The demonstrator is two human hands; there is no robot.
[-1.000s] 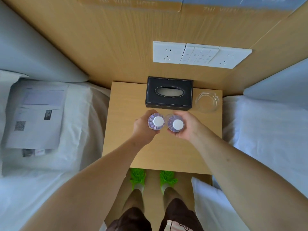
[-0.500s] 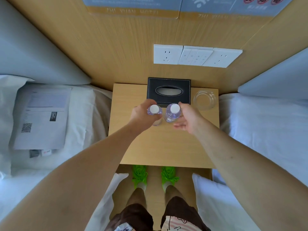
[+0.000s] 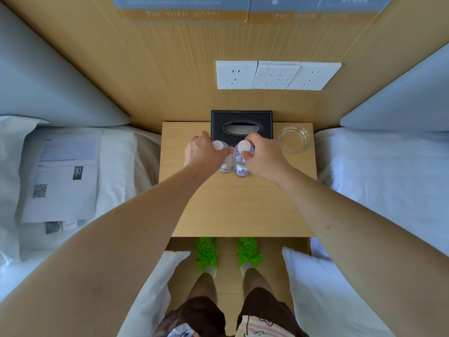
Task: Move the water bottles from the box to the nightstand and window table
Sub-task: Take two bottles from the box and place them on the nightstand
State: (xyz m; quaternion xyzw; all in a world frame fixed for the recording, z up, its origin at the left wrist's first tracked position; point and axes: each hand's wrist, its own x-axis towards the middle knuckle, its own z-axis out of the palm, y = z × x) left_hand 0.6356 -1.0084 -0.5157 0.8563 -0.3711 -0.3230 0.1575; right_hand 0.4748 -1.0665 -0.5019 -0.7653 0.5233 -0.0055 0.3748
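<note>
Two clear water bottles with white caps stand side by side on the wooden nightstand (image 3: 238, 205), just in front of the tissue box. My left hand (image 3: 201, 154) grips the left bottle (image 3: 224, 164) near its top, and my palm hides most of it. My right hand (image 3: 264, 156) holds the right bottle (image 3: 240, 164) around its neck, with the cap showing between my fingers. The bottles' bases appear to rest on the tabletop. The box the bottles came from is not in view.
A black tissue box (image 3: 241, 126) sits at the back of the nightstand, and a glass ashtray (image 3: 295, 139) stands at its back right. White beds flank the nightstand; papers (image 3: 63, 176) lie on the left bed. Sockets and switches (image 3: 277, 75) are on the wall.
Both hands have carried the bottles away from me toward the tissue box and lowered them onto the nightstand. The camera has pulled back.
</note>
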